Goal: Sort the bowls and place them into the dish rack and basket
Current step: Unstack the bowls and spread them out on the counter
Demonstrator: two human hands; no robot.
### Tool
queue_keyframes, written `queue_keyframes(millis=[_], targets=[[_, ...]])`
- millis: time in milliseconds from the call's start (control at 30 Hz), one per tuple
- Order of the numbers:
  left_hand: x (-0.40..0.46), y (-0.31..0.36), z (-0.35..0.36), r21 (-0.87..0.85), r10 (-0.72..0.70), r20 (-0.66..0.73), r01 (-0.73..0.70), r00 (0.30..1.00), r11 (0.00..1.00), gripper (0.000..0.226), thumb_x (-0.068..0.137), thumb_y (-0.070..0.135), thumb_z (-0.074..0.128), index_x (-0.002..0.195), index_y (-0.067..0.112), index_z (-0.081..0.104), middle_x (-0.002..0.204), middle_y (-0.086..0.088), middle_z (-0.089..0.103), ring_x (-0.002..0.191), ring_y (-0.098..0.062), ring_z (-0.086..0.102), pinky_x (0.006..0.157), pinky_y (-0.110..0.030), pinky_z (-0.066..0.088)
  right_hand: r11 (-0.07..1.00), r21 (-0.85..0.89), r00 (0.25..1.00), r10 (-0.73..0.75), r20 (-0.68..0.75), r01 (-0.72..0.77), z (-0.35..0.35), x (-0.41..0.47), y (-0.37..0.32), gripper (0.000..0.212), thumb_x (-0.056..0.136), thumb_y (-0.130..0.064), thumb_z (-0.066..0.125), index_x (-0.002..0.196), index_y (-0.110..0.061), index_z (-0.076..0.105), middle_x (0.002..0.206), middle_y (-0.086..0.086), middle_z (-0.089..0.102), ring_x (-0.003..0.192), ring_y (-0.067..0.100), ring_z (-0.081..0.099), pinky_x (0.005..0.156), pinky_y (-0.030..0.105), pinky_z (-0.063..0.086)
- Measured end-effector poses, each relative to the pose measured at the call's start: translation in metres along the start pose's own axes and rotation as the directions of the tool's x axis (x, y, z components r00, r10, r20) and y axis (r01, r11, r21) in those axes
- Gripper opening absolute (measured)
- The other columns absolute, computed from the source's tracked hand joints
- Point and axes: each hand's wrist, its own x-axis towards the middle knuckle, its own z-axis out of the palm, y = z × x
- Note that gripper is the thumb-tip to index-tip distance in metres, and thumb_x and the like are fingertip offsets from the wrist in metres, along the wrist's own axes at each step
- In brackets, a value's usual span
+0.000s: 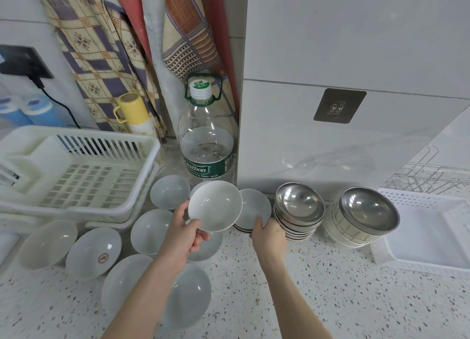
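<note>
A: A white bowl (215, 206) is held tilted above the counter (318, 288) by the left hand (181, 239), the thumb hooked over the near rim and the fingers curled beneath. Where are the rest kept?

B: More white bowls are spread on the counter, one (170, 191) near the rack (76, 171) and others lower left, among them a marked bowl (94, 252). A low stack of dishes (254, 209) is touched at its near edge by the right hand (268, 235); its fingers are laid against the stack's side, though how tightly they are closed cannot be told.

A: And the metal ones?

B: Two steel stacks are seen to the right: one (299, 206) just beside the dishes, another (366, 214) against the basket (432, 239). A water bottle (207, 145) is stood behind the lifted bowl.

A: How is the ware likely to be handled?

B: The white bowls are judged glazed, stiff and breakable, so slips are to be guarded against; a rim pinch with support underneath is considered safest. The steel bowls are thought light and tough, yet smooth and nested, so a stack is best taken from below and not by one rim.

A: What is left to be done?

B: Neither rack nor basket is shown holding a bowl.
</note>
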Motion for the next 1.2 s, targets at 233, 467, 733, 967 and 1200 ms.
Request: queue_keyframes(millis=[233,467,733,967,1200], targets=[[-0.011,-0.01,-0.017,-0.066,-0.056,-0.046,0.053,0.997,0.996,0.052,0.093,-0.005,0.043,0.123,0.037,0.049,0.052,-0.012,0.059,0.035,-0.008,0.04,0.036,-0.019,0.024,0.992,0.094,0.996,0.089,-0.032,-0.085,0.011,0.002,-0.002,0.022,0.09,-0.007,0.046,0.101,0.004,0.06,0.093,0.017,0.07,0.084,0.033,0.066,0.062,0.031,0.049],[-0.021,-0.015,-0.024,-0.115,-0.061,-0.055,0.054,0.997,0.992,0.054,0.092,-0.008,0.041,0.129,0.031,0.049,0.071,-0.015,0.059,0.047,-0.012,0.049,0.034,-0.018,0.025,0.984,0.173,0.989,0.072,-0.132,-0.048,0.016,-0.005,-0.012,0.017,0.092,-0.005,0.041,0.099,0.003,0.053,0.093,0.018,0.063,0.077,0.03,0.054,0.062,0.03,0.038],[-0.034,-0.02,-0.033,-0.204,-0.053,-0.078,0.036,0.996,0.978,0.053,0.093,-0.008,0.042,0.13,0.03,0.049,0.075,-0.015,0.058,0.047,-0.012,0.049,0.033,-0.018,0.027,0.925,0.306,0.962,-0.163,-0.219,0.226,0.006,-0.034,-0.007,0.02,0.092,0.0,0.037,0.104,-0.001,0.053,0.066,0.003,0.055,0.055,0.019,0.049,0.047,0.025,0.035],[-0.05,-0.034,-0.041,-0.233,-0.025,-0.078,0.006,0.997,0.972,0.052,0.093,-0.006,0.041,0.13,0.031,0.048,0.058,-0.011,0.058,0.041,-0.008,0.043,0.033,-0.018,0.027,0.885,0.41,0.975,-0.189,-0.12,0.222,-0.015,-0.085,0.043,0.03,0.094,-0.008,0.04,0.104,-0.03,0.058,0.06,0.01,0.061,0.047,0.007,0.053,0.044,0.025,0.043],[-0.067,-0.047,-0.044,-0.24,-0.047,-0.03,0.038,0.998,0.97,0.046,0.094,-0.008,0.039,0.123,0.027,0.051,0.077,-0.018,0.053,0.035,-0.005,0.043,0.031,-0.016,0.026,0.933,0.357,0.999,-0.033,-0.005,0.033,-0.005,-0.104,0.084,0.021,0.095,-0.006,0.04,0.088,-0.015,0.057,0.055,0.011,0.058,0.046,0.011,0.053,0.046,0.027,0.039]])
